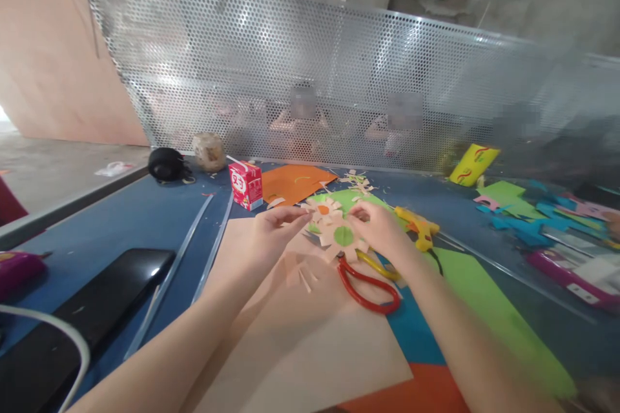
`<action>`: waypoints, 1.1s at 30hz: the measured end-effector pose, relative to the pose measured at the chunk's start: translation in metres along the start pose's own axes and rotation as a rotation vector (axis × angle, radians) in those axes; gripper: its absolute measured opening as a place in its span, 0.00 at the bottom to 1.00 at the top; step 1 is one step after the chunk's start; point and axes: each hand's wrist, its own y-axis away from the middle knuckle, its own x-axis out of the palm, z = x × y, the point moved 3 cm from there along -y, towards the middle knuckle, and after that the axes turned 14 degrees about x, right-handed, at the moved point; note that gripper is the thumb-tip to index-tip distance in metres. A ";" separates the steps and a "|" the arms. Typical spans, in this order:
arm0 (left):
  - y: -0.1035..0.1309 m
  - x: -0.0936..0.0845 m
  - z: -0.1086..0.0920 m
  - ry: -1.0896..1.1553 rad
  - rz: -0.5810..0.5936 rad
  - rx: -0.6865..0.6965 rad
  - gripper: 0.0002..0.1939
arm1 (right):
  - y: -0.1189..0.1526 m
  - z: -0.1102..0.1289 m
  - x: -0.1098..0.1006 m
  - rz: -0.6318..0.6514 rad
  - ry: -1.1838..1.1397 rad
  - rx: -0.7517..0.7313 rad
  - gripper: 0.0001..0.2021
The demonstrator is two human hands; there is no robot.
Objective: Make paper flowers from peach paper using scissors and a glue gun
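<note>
My left hand is closed in a pinch at the left edge of a small pale paper flower with an orange centre. My right hand, fingers curled together, is just right of that flower; what its fingertips hold, if anything, is too small to tell. Below and between the hands is a larger pale paper flower with a green centre. Scissors with one red and one yellow handle lie just in front of it, on a pale paper sheet. Thin paper strips lie on the sheet beneath my left wrist.
Behind the hands stand a red drink carton and orange paper. A yellow glue gun is by my right wrist. Green paper and paper scraps lie right. A black phone-like slab lies left. A perforated metal screen closes the back.
</note>
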 end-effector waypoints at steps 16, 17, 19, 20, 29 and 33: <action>-0.003 0.001 0.004 -0.095 0.082 0.050 0.10 | -0.018 -0.025 -0.005 -0.006 0.443 0.073 0.16; -0.003 0.001 0.006 -0.105 0.089 0.048 0.11 | -0.016 -0.022 0.003 0.021 0.421 0.018 0.16; -0.004 0.001 0.009 -0.124 0.102 0.041 0.12 | -0.014 -0.020 0.015 0.064 0.390 -0.048 0.16; -0.004 0.001 0.010 -0.134 0.108 0.036 0.13 | -0.015 -0.021 0.019 0.077 0.375 -0.066 0.17; -0.004 0.006 0.010 -0.184 0.094 0.016 0.11 | -0.017 -0.023 0.008 0.094 0.331 -0.035 0.11; -0.003 0.005 0.010 -0.140 0.112 0.037 0.10 | -0.026 -0.033 -0.030 -0.247 0.426 0.244 0.14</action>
